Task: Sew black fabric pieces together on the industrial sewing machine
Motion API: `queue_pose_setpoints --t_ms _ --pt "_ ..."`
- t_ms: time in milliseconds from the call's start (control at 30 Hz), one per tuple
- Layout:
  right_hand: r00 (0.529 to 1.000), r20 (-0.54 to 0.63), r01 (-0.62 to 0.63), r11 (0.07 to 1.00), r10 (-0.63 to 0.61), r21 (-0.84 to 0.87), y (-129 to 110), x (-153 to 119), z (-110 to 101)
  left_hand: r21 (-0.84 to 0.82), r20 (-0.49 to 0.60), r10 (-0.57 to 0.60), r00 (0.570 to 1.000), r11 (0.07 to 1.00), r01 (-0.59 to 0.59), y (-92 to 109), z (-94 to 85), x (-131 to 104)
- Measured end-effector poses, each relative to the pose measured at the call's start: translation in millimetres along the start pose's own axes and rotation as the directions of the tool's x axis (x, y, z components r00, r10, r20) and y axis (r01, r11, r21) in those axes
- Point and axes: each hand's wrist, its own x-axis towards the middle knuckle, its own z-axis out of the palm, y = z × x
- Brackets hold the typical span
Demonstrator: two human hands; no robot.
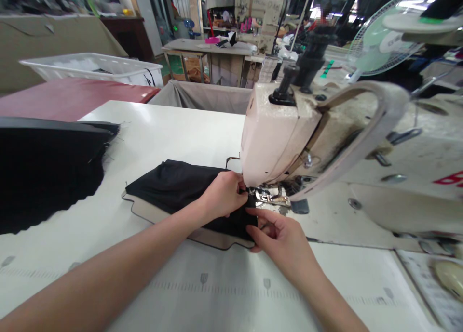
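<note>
A black fabric piece [181, 180] lies over a beige layer with dark edging [150, 211] on the white table, its right end at the presser foot [271, 199] of a sewing machine [277, 134]. My left hand [226, 192] rests on the black fabric, fingers pinched on it close to the needle area. Lower and to the right, my right hand [280, 235] grips the fabric's right edge between thumb and fingers. The needle itself is hidden from view.
More black fabric [47, 173] with frayed edges lies at the left. A white plastic basket [97, 67] stands behind a reddish surface [75, 96]. Past the table's far edge is a grey cloth-lined bin [206, 96]. A fan [387, 38] stands at the back right.
</note>
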Motion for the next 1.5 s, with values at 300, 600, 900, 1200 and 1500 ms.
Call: queue_pose_setpoints --t_ms 300,600,900,1200,1500 --pt "0.999 0.012 0.034 0.999 -0.034 -0.022 -1 -2 3 0.028 -0.032 0.040 0.999 0.999 -0.040 -2 -0.6 4" --pt "0.839 -0.024 0.383 0.622 -0.543 -0.682 6 -14 -1 0.499 0.089 0.533 0.841 0.707 -0.501 -21 -9.3 -46" --pt "0.740 0.182 0.552 0.430 -0.647 -0.714 26 -55 -4 0.690 0.415 0.426 0.804 0.428 -0.583 -8 -1.6 -73" --pt "0.716 0.271 0.552 0.284 -0.643 -0.784 29 -51 4 0.516 0.137 0.413 0.900 0.746 -0.421 -18 -4.2 -79" --pt "0.698 0.373 0.617 0.247 -0.612 -0.747 23 -50 -2 0.620 0.341 0.473 0.813 0.537 -0.572 -17 1.7 -74"
